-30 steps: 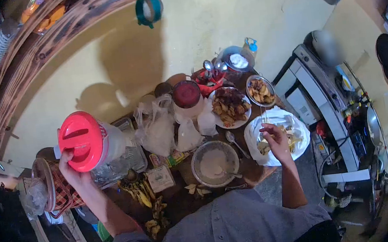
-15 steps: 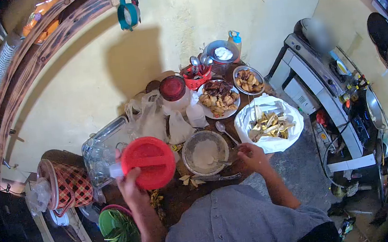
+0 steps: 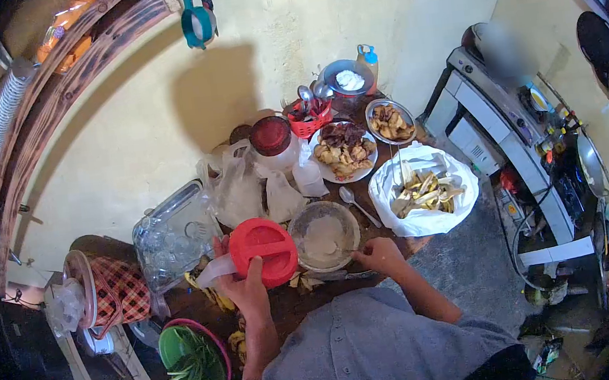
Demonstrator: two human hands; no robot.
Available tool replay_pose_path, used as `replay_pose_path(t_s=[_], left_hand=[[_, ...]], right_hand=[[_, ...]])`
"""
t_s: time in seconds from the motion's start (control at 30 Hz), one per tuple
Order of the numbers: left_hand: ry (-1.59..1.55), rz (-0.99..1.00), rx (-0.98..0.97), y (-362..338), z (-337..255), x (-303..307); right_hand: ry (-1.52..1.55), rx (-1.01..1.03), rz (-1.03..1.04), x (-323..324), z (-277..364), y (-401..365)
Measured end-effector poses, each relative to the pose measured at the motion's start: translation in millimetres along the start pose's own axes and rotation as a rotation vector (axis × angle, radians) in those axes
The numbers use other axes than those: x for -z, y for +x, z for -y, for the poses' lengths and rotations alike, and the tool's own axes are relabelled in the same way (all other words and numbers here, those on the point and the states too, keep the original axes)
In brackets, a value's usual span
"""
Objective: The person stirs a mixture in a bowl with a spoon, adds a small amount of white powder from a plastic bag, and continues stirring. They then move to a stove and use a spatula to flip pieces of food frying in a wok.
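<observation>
My left hand (image 3: 247, 294) is wrapped round a pitcher with a red lid (image 3: 264, 252). The pitcher's whitish handle sticks out to the left, and its body is hidden beneath the lid. Just right of it stands a bowl (image 3: 295, 224) holding a pale batter (image 3: 322, 238). My right hand (image 3: 381, 258) is at the bowl's right rim, fingers pinched on the end of a spoon that dips into the batter. A second spoon (image 3: 360, 206) lies on the table behind that hand.
A white bag of banana peels (image 3: 389, 214) sits at right. Behind are a plate of fried pieces (image 3: 346, 157), a strainer of fried food (image 3: 390, 123), a red-lidded jar (image 3: 270, 136) and plastic bags (image 3: 234, 190). A glass tray (image 3: 176, 237) stands left.
My left hand has moved the pitcher right, toward the bowl, so the lid now reaches its left edge. My right hand has come left, closer to the bowl's rim.
</observation>
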State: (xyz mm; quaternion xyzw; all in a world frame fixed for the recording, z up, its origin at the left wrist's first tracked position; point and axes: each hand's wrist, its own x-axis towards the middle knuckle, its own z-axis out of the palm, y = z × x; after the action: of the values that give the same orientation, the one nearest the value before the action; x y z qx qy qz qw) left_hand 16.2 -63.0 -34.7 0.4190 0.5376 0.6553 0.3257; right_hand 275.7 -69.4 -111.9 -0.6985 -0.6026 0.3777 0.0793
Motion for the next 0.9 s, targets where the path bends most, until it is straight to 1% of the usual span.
replay_pose_path(t_s=[0.03,0.1,0.13,0.2,0.23,0.3,0.33,0.4,0.53,0.6,0.63,0.7,0.73,0.8,0.9], left_hand=[[0.002,-0.001,0.001,0,-1,-1],[-0.021,-0.015,-0.013,-1,-2,-5],[-0.021,-0.015,-0.013,-1,-1,-5],[-0.025,0.014,0.007,0,3,-5],[-0.024,0.014,0.008,0,3,-5],[-0.011,0.022,0.008,1,4,-6],[-0.012,0.022,0.009,1,4,-6],[-0.004,0.018,0.016,1,4,-7],[0.002,0.02,0.024,1,9,-5],[-0.008,0.018,0.053,2,3,-7],[-0.012,0.016,0.049,3,5,-7],[-0.077,0.013,0.038,4,9,-5],[-0.076,0.01,0.038,3,8,-5],[-0.03,-0.005,0.01,2,4,-7],[-0.025,0.021,0.048,2,-5,-8]], right_hand=[[0.001,0.0,0.002,-1,1,0],[-0.016,0.019,-0.088,-2,2,0],[-0.016,0.018,-0.087,-3,1,0],[-0.069,0.119,-0.281,-4,2,-1],[-0.069,0.118,-0.28,-2,5,-3],[-0.107,0.169,-0.363,6,14,-6],[-0.108,0.168,-0.363,4,12,-4],[0.062,0.294,-0.458,-1,7,2],[0.031,0.339,-0.48,-6,9,9],[0.04,0.28,-0.486,-5,13,11],[0.038,0.284,-0.489,-5,13,13],[0.032,0.366,-0.592,-5,14,18],[0.032,0.368,-0.59,-5,17,20],[0.11,0.415,-0.667,1,23,26],[0.052,0.439,-0.656,-2,20,43]])
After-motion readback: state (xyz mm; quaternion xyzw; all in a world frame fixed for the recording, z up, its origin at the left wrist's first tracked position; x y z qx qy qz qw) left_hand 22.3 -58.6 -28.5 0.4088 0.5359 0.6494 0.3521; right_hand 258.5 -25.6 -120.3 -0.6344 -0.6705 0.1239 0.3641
